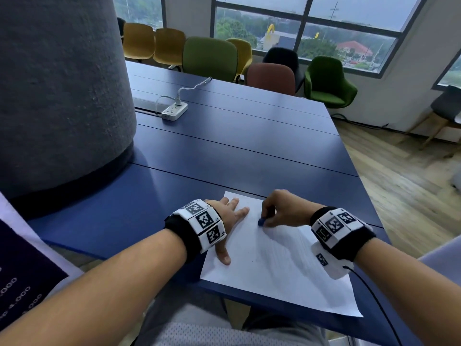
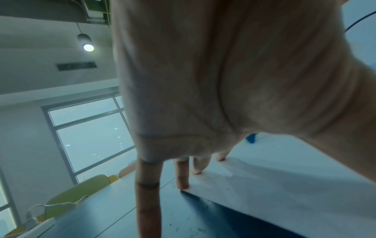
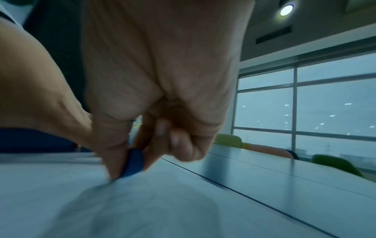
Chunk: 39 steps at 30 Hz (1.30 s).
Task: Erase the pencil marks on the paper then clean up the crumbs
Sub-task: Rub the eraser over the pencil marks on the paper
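Left hand [image 1: 225, 221] lies flat on blank paper [image 1: 279, 268]; right hand [image 1: 282, 208] pinches unmarked blue eraser [image 1: 260, 222].

The left hand [image 1: 225, 221] is laid flat, palm down, with the fingers [image 2: 182, 173] straight and spread, and the thumb is stretched back toward the body. The right hand [image 1: 282, 209] is held with the knuckles up and the fingers curled under; a small blue eraser [image 3: 133, 163] is pinched between the thumb and the fingertips. Both forearms are stretched forward, bare. A black band with white marker blocks is worn on each wrist.
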Available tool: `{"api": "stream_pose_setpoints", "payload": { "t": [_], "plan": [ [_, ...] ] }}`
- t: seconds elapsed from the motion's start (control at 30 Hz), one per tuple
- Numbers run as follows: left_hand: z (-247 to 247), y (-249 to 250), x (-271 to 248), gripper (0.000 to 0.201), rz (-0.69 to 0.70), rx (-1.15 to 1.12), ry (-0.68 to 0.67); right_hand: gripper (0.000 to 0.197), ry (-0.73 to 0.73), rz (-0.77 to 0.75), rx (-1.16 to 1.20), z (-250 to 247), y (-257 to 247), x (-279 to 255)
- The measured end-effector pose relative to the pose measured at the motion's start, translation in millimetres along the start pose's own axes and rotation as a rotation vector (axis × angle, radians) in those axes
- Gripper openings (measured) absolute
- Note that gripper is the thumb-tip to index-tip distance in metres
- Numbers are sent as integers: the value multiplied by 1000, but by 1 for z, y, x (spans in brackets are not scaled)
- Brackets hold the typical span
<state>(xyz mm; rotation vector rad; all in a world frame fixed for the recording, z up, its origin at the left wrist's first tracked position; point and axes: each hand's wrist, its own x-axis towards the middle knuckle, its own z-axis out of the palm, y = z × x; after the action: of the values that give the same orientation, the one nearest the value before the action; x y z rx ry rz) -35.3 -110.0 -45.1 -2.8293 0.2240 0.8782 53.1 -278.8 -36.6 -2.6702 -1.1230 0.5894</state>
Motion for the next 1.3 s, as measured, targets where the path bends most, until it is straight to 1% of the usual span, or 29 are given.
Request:
{"api": "stream_pose_setpoints", "payload": {
  "t": [0.03,0.07,0.1,0.13,0.2,0.23,0.27,0.3,0.4,0.43,0.47,0.53,0.57,0.6,0.67,0.7,0.73,0.77,0.8,0.87,0.9,0.93,1.0,1.07,1.1,1.13,1.17,1.27,1.3],
  "plan": [
    [0,-1,0,140,0,-1,2,10,84,25,-20,1,3,5],
    [1,-1,0,140,-3,1,1,10,139,40,-31,3,6,7],
    [1,-1,0,140,-5,1,0,9,155,31,-24,5,6,7],
    [1,-1,0,139,-5,-1,-2,8,129,0,-3,6,7,5],
    [1,-1,0,139,-4,-8,-1,6,-20,-47,47,3,4,-3],
    [1,0,0,139,-5,-8,1,6,-94,-42,50,1,3,-6],
    [1,0,0,140,-5,-7,0,6,-115,-35,36,-2,3,-5],
    [0,1,0,140,-5,-7,-2,6,-80,-22,22,-2,5,-3],
    [0,1,1,140,-9,-9,-4,5,136,53,-34,1,12,6],
    [0,1,1,140,-9,-9,-5,6,143,51,-39,2,12,6],
    [0,0,1,140,-10,-11,-6,6,107,24,-23,2,10,5],
    [0,1,0,140,-9,-16,-7,6,-58,-26,27,-1,4,-2],
    [0,1,0,140,-7,-15,-5,6,-116,-28,32,-3,2,-3],
    [0,2,0,140,-6,-10,-2,7,-113,-23,23,-5,1,-2],
    [0,2,0,140,-4,-1,5,8,11,13,-9,-4,6,4],
    [0,2,0,140,-2,0,6,13,87,26,-27,-1,9,7],
    [0,2,0,140,-2,1,5,15,135,29,-28,2,10,9],
    [0,2,0,140,-2,4,5,12,146,16,-14,5,11,9],
    [0,1,1,140,-5,10,6,9,126,-18,8,6,10,6],
    [0,3,1,140,-9,16,2,7,3,-55,47,2,8,1],
    [0,4,1,140,-10,16,2,8,-57,-46,49,-1,6,-1],
    [-1,4,1,140,-9,16,1,8,-74,-34,37,-3,3,-1],
    [-1,4,1,140,-4,17,7,10,18,3,7,-3,3,6],
    [-1,3,1,140,-3,14,10,20,134,39,-30,3,2,13],
    [-1,3,2,139,-3,13,9,21,155,42,-36,6,1,14],
    [-1,3,2,139,-4,14,8,20,143,27,-37,7,-1,12],
    [-1,4,2,139,-5,17,5,17,97,0,-34,7,-2,8],
    [0,5,5,141,-15,17,-1,11,-141,-46,-14,-1,-7,-4],
    [0,6,6,143,-22,18,-2,10,-159,-45,-10,-2,-7,-6]
  ]
}}
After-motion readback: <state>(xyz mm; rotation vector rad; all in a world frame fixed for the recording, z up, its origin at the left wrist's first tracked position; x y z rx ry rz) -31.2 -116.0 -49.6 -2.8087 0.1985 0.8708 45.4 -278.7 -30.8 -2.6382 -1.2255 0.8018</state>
